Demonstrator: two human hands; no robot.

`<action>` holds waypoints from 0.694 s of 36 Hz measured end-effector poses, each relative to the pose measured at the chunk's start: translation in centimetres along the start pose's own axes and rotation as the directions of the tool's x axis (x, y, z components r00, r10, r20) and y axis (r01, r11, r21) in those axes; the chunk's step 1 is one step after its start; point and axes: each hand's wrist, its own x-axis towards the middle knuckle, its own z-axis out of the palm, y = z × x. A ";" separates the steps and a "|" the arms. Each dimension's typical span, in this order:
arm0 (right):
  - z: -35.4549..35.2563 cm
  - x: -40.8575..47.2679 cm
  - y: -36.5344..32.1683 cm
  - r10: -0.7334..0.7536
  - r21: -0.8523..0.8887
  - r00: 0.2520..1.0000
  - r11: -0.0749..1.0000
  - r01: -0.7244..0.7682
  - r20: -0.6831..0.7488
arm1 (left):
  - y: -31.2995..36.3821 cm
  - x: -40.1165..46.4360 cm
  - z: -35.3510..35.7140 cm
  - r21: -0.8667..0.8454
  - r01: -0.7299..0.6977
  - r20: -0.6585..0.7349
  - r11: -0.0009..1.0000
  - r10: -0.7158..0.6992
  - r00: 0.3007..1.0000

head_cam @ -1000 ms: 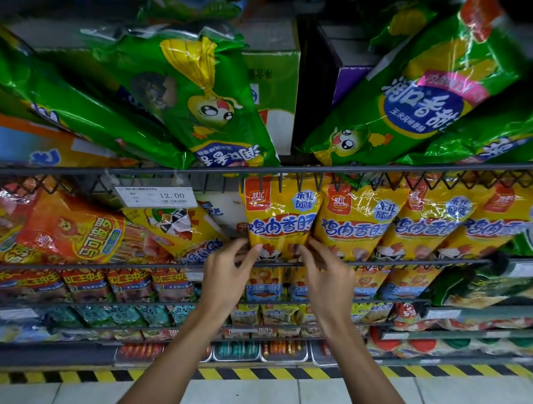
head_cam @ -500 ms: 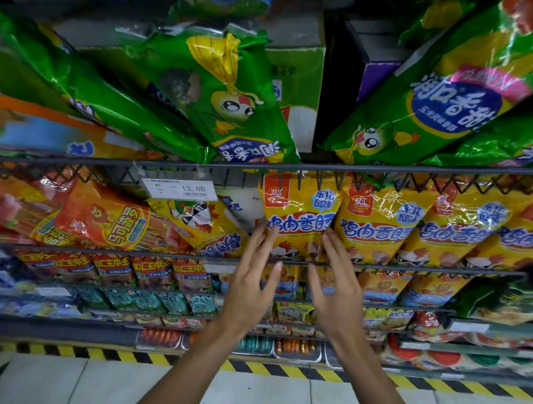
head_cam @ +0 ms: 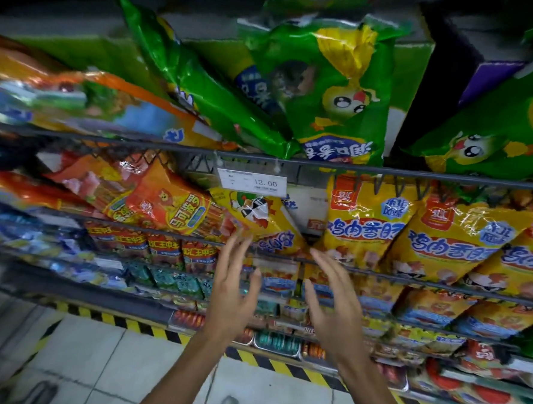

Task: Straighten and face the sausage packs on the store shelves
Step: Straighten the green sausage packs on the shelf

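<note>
Several packs faced: the yellow chicken sausage packs point(head_cam: 366, 226) on the middle wire shelf point(head_cam: 410, 277) stand upright in a row at right, labels forward, overlapping a little; they look done, as far as I can judge.
Packs left to fix: the tilted yellow pack point(head_cam: 258, 220) just left of that row leans over to the right, and the orange sausage packs point(head_cam: 171, 205) beside it lie slanted and piled on each other.
Upper shelf: the green corn sausage packs point(head_cam: 337, 90) lean at different angles, one upside down by its label; these too look unsorted.
Lower shelves: small packs in rows below, too blurred to judge.
Progress: partly done, I would say; the right of the middle shelf is tidy, the left and the shelf above are not.
Left hand point(head_cam: 233, 293): open, fingers straight and spread, raised in front of the shelf rail below the tilted yellow pack; fingertips are near its lower edge, but motion blur hides whether they touch. It holds nothing.
Right hand point(head_cam: 335, 303): open, fingers loosely extended, palm turned toward the left hand, held before the gap between the tilted pack and the upright row; it holds nothing.
Price tag point(head_cam: 251, 183): hangs from the upper rail, reading 12.00, just above the tilted pack.
Floor point(head_cam: 108, 364): pale tiles with a yellow-and-black hazard stripe along the shelf base.
</note>
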 end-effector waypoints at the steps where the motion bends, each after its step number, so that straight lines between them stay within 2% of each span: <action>1: 0.6 0.6 -0.5 0.009 -0.008 0.999 1.000 -0.008 0.045 | -0.8 0.3 -0.8 -0.012 0.034 0.004 0.999 -0.034 0.999; 4: 2.7 2.9 -2.0 0.040 -0.053 0.995 0.998 -0.036 0.090 | -2.9 1.5 -2.7 -0.077 0.058 0.062 0.995 -0.054 0.997; 8: 5.6 6.6 -3.2 0.158 -0.140 0.986 0.979 -0.149 0.059 | -5.4 3.2 -4.3 -0.123 0.138 0.205 0.983 -0.111 0.972; 13: 7.9 8.7 -3.7 0.287 -0.228 0.956 0.937 -0.265 0.067 | -6.8 4.8 -5.3 -0.179 0.158 0.369 0.971 -0.082 0.926; 16: 8.1 9.2 -3.4 0.314 -0.315 0.949 0.903 -0.293 0.018 | -6.9 5.5 -6.0 -0.238 0.206 0.435 0.949 -0.086 0.896; 22: 8.4 7.4 -3.3 0.178 -0.257 0.981 0.947 -0.192 -0.077 | -7.0 5.9 -7.0 -0.360 0.326 0.418 0.874 -0.161 0.894; 25: 8.0 6.4 -3.2 0.001 -0.235 0.995 0.972 -0.026 -0.104 | -6.0 5.8 -8.0 -0.403 0.369 0.400 0.838 -0.202 0.894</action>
